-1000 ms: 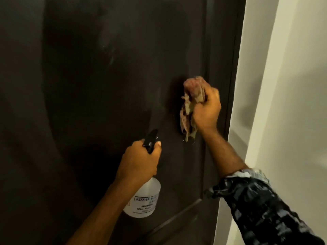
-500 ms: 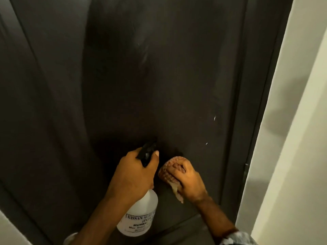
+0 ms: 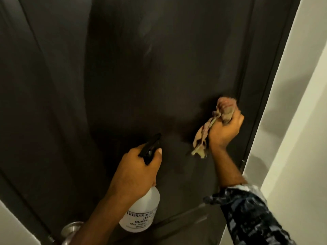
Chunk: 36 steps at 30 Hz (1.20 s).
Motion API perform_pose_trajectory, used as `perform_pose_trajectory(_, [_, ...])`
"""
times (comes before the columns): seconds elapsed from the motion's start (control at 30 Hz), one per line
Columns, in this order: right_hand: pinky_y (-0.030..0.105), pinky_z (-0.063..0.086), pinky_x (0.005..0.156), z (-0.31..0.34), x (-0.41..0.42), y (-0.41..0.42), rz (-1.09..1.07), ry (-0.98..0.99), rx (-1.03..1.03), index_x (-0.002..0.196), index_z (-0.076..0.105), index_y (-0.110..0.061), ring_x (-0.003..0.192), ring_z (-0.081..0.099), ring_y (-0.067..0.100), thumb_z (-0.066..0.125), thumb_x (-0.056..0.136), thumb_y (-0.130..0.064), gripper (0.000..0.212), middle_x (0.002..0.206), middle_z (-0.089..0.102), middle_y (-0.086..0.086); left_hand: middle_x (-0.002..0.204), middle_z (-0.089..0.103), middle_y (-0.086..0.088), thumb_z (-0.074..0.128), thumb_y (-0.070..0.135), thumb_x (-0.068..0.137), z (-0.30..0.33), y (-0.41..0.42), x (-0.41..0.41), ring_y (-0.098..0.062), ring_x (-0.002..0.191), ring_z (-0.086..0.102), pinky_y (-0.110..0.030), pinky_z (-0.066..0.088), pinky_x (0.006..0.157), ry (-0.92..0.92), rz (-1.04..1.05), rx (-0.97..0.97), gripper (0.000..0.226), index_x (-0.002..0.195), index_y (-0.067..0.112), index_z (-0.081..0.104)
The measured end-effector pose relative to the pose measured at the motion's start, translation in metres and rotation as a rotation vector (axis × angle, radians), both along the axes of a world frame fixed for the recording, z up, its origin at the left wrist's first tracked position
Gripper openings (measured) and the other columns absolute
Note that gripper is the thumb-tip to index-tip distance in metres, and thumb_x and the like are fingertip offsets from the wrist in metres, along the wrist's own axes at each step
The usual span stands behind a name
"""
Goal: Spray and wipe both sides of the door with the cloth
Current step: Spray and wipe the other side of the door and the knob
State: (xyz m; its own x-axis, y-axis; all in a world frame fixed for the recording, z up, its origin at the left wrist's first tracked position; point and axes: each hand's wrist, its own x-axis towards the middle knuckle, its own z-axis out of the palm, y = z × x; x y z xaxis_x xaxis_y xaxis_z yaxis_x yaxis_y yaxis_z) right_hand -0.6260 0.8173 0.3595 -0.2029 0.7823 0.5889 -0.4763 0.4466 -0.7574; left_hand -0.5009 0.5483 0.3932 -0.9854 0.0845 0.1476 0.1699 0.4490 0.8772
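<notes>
The right hand [image 3: 225, 128] pressed a bunched pink cloth [image 3: 212, 128] near the dark flat door's [image 3: 123, 68] right edge. The left hand [image 3: 136, 172] gripped a clear spray bottle [image 3: 141, 213]. I guessed this side was half wiped; the other side waited.

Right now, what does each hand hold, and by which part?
Left hand grips the spray bottle at its neck; right hand grips the bunched cloth near its top.

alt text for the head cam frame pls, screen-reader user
A person's right hand presses a bunched cloth against a dark door near its right edge, while the left hand holds a white spray bottle aimed at the door. A metal doorknob shows at bottom left.
</notes>
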Motion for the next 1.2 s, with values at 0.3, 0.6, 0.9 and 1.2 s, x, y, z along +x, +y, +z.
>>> perform_pose_trajectory(0.3, [0.034, 0.048, 0.115, -0.114, 0.054, -0.020, 0.223, -0.261, 0.341, 0.120, 0.064, -0.059, 0.124, 0.059, 0.002, 0.059, 0.096, 0.013, 0.076, 0.126, 0.056, -0.034, 0.062, 0.072, -0.011, 0.062, 0.042, 0.103, 0.010, 0.014, 0.000, -0.011, 0.056, 0.075, -0.018, 0.052, 0.055, 0.043, -0.018, -0.095, 0.029, 0.084, 0.020, 0.069])
perform_pose_trajectory(0.6, [0.036, 0.054, 0.107, 0.060, 0.012, 0.017, 0.161, -0.104, 0.306, 0.127, 0.070, -0.015, 0.113, 0.064, 0.010, 0.055, 0.097, -0.006, 0.036, 0.124, 0.060, 0.004, 0.068, 0.074, -0.008, 0.064, 0.038, 0.103, 0.008, 0.014, 0.002, -0.014, 0.060, 0.076, -0.023, 0.061, 0.058, 0.055, -0.037, -0.033, 0.026, 0.084, 0.021, 0.070])
perform_pose_trajectory(0.9, [0.030, 0.052, 0.101, -0.019, 0.030, -0.074, 0.346, -0.087, 0.419, 0.118, 0.072, -0.013, 0.109, 0.061, 0.015, 0.058, 0.091, -0.027, 0.033, 0.120, 0.052, -0.005, 0.067, 0.071, -0.013, 0.065, 0.035, 0.102, 0.012, 0.003, -0.003, -0.014, 0.056, 0.072, -0.023, 0.054, 0.057, 0.039, 0.003, 0.025, 0.020, 0.089, 0.021, 0.071])
perform_pose_trajectory(1.2, [0.011, 0.043, 0.107, -0.190, 0.057, -0.078, 0.483, -0.473, 0.704, 0.126, 0.060, -0.039, 0.122, 0.058, 0.003, 0.069, 0.095, -0.035, 0.032, 0.131, 0.041, -0.030, 0.063, 0.068, -0.009, 0.065, 0.029, 0.103, 0.011, -0.013, 0.000, -0.017, 0.058, 0.069, -0.035, 0.063, 0.067, 0.063, 0.040, 0.099, 0.015, 0.095, 0.020, 0.074])
